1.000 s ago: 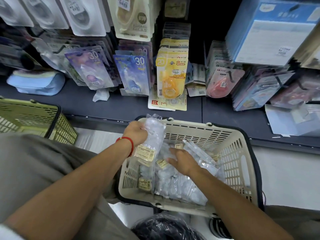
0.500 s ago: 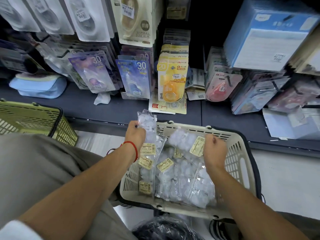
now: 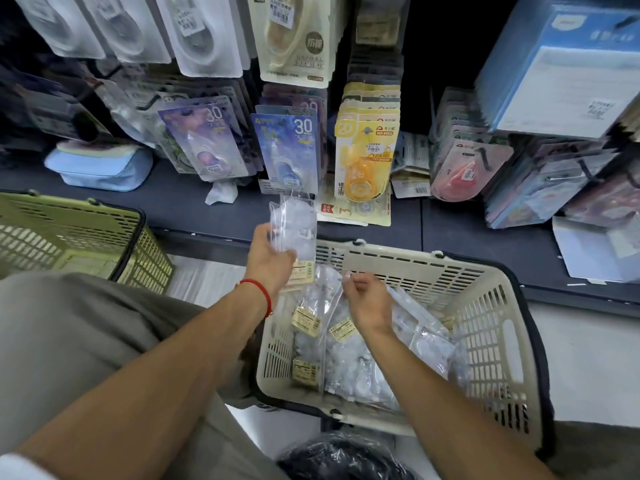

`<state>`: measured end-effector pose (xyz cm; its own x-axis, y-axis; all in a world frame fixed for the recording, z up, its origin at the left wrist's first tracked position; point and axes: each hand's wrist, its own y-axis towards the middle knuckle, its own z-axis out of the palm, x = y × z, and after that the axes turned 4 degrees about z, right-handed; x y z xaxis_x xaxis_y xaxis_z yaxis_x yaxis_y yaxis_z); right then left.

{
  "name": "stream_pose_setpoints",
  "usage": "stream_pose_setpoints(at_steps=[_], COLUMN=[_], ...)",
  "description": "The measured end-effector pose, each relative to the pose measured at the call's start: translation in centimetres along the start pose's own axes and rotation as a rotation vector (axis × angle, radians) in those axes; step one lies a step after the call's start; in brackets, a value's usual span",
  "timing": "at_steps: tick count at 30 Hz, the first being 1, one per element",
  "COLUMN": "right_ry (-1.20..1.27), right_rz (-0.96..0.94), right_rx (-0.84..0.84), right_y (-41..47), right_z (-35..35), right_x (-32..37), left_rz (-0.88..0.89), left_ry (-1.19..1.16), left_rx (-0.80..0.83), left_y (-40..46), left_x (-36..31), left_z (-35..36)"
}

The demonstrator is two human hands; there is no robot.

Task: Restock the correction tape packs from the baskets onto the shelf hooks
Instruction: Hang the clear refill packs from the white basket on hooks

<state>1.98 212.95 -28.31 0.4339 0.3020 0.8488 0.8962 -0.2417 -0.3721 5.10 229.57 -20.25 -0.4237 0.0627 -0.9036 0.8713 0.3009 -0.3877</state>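
Note:
A beige basket (image 3: 485, 327) in front of me holds several clear plastic packs of correction tape with yellow labels. My left hand (image 3: 272, 258) grips a small stack of clear packs (image 3: 294, 230), lifted above the basket's far left corner. My right hand (image 3: 367, 299) is inside the basket and pinches the top edge of another clear pack (image 3: 322, 306) with curled fingers. Above the dark shelf (image 3: 173, 206), hooks carry hanging packs: purple (image 3: 204, 143), blue (image 3: 287, 147) and yellow (image 3: 367, 157).
A green basket (image 3: 69, 237) stands at the left by my knee. A light blue pouch (image 3: 100, 168) lies on the shelf at the left. Pink packs (image 3: 467, 168) and blue boxes (image 3: 561, 74) fill the right side. A dark plastic bag (image 3: 343, 459) sits below the beige basket.
My left hand has lifted its packs higher, above the basket rim toward the shelf. My right hand has moved left from the basket's middle and now pinches a pack near the left hand.

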Motion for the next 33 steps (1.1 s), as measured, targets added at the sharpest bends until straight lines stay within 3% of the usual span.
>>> stream_pose_setpoints(at_steps=[2, 4, 8, 12, 15, 18, 22, 25, 27, 30, 31, 33], right_ry=[-0.198, -0.245, -0.110, 0.137, 0.363, 0.419, 0.316, 0.200, 0.141, 0.155, 0.068, -0.339], right_rz=[0.137, 0.176, 0.139, 0.145, 0.174, 0.148, 0.053, -0.053, -0.131, -0.071, -0.057, -0.094], right_rx=[0.165, 0.277, 0.278, 0.123, 0.220, 0.302, 0.351, 0.271, 0.196, 0.134, 0.107, 0.170], right_y=[0.5, 0.7, 0.9, 0.8, 0.5, 0.0, -0.4, -0.2, 0.3, 0.6, 0.6, 0.4], right_z=[0.9, 1.5, 0.7, -2.3, -2.8, -2.0, -2.0, -1.7, -1.2, -1.0, -1.2, -1.0], right_x=[-1.9, -3.1, -3.1, -2.2, -1.0, -0.1, 0.3, 1.0, 1.3, -0.3, -1.5, -4.6], left_rz=[-0.017, -0.059, -0.082, 0.031, -0.004, -0.075, -0.250, -0.437, -0.376, -0.215, -0.188, -0.154], left_ry=[0.010, 0.001, -0.021, 0.055, 0.071, 0.022, -0.129, -0.413, -0.374, -0.232, -0.226, -0.211], left_rx=[-0.012, -0.023, -0.037, -0.128, -0.122, -0.144, -0.147, 0.017, 0.045, 0.005, 0.002, -0.007], left_y=[0.3, 0.5, 0.8, 1.0, 0.5, 0.3, 0.4, -0.3, -0.2, 0.0, 0.1, 0.5], left_x=[0.0, 0.4, 1.0, 1.0, 1.9, 2.7, 2.7, 1.7, 1.9, 2.8, 3.0, 3.1], left_z=[-1.0, -1.6, -1.8, -0.6, 1.0, 2.3, 2.7, 2.5, 2.5, 2.0, 1.7, 1.4])
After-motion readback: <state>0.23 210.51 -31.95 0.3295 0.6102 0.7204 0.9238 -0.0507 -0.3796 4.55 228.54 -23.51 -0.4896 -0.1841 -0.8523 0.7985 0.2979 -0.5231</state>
